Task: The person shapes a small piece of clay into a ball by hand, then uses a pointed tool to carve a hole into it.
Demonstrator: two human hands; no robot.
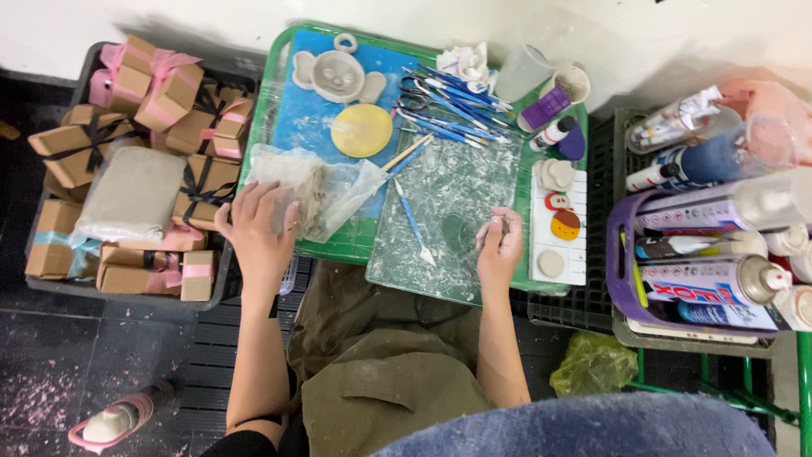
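Seen from above, a person sits at a green tray [269,93] crowded with clay-modelling gear. The left hand [258,228] lies palm-down with fingers spread on a clear plastic bag of grey clay [317,190] at the tray's near left edge, pressing on it rather than closing around it. The right hand [499,245] hovers over a clay-smeared cutting mat [448,195], its fingertips pinched together on a small bit of clay [499,222] that is too small to make out clearly. A blue-handled sculpting tool [413,222] lies loose on the mat between the hands. Farther back on a blue sheet rest a flat clay animal face with round ears [338,74] and a yellow disc [362,129], beside a fan of blue-handled tools [448,106]. To the left, a crate holds ribbon-tied brown boxes [161,93]; to the right, a purple basket of spray cans [702,271].
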